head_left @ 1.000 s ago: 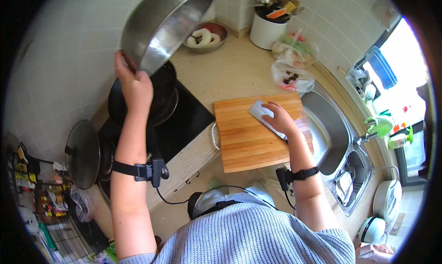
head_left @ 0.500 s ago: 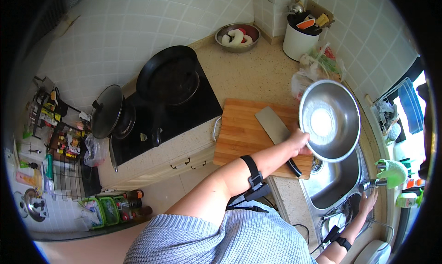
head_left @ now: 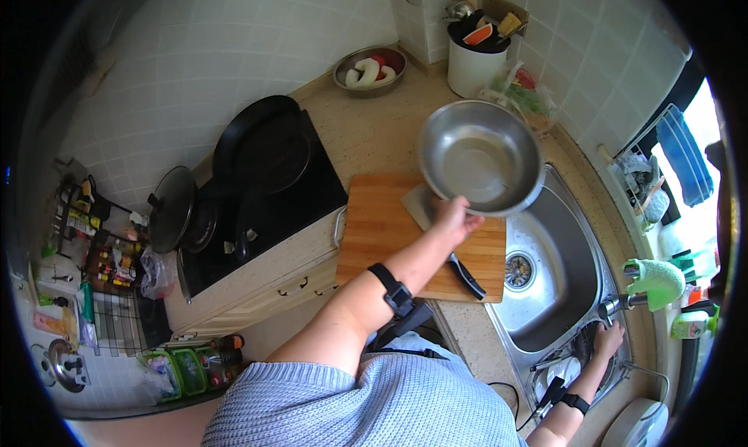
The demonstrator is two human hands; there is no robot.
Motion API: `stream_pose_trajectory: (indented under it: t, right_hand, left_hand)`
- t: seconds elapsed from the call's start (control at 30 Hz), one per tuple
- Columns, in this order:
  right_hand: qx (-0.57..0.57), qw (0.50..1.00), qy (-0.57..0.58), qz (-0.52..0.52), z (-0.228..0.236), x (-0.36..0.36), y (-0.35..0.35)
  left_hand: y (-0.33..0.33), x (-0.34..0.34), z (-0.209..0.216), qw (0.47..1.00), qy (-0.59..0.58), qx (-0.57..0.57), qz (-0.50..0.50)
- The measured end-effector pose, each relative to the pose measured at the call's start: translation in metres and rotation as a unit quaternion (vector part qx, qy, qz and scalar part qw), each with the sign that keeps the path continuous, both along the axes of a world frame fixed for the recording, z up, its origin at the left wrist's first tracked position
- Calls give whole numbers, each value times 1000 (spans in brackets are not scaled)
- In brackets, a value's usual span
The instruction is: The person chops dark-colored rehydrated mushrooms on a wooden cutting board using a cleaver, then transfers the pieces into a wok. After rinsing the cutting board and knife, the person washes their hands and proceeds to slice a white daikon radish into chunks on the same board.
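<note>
My left hand [head_left: 460, 221] grips the near rim of a round stainless steel bowl [head_left: 479, 155], thumb over the edge. The bowl is tilted, its inside facing me, and hangs above the far end of the cutting board and the sink's edge. Under my left hand, a cleaver [head_left: 467, 279] lies on the wooden cutting board [head_left: 374, 229], its blade partly hidden. At the right of the sink [head_left: 545, 307], my right hand [head_left: 609, 339] is closed at the faucet [head_left: 619, 303], around its handle; the fingertips are small in view. No water stream shows.
A black frying pan [head_left: 261, 147] and a lidded pot [head_left: 175, 213] stand on the stove at left. Behind are a metal bowl of white and red pieces [head_left: 370, 71], a white utensil bin [head_left: 474, 69] and plastic bags [head_left: 526, 96]. Dishes [head_left: 557, 373] sit beside the sink.
The bowl has moved left and away from above the sink, still in my left hand, and its bottom no longer shines white. My right hand stays by the faucet. The view has shifted.
</note>
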State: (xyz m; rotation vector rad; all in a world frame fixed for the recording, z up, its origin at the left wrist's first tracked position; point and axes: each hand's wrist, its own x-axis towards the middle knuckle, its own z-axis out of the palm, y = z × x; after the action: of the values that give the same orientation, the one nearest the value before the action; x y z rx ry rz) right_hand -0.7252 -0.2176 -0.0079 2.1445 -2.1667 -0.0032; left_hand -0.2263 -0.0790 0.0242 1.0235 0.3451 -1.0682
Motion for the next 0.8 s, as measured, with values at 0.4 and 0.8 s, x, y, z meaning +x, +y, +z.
stream_pose_trajectory:
  t: [0.4, 0.8]
  right_hand:
    - [-6, 999, 1, -39, 3, 12, 5]
    - [42, 995, -1, -89, 13, 22, 5]
  left_hand:
    - [25, 181, -28, 994, -15, -43, 95]
    - [15, 194, -29, 998, 3, -11, 57]
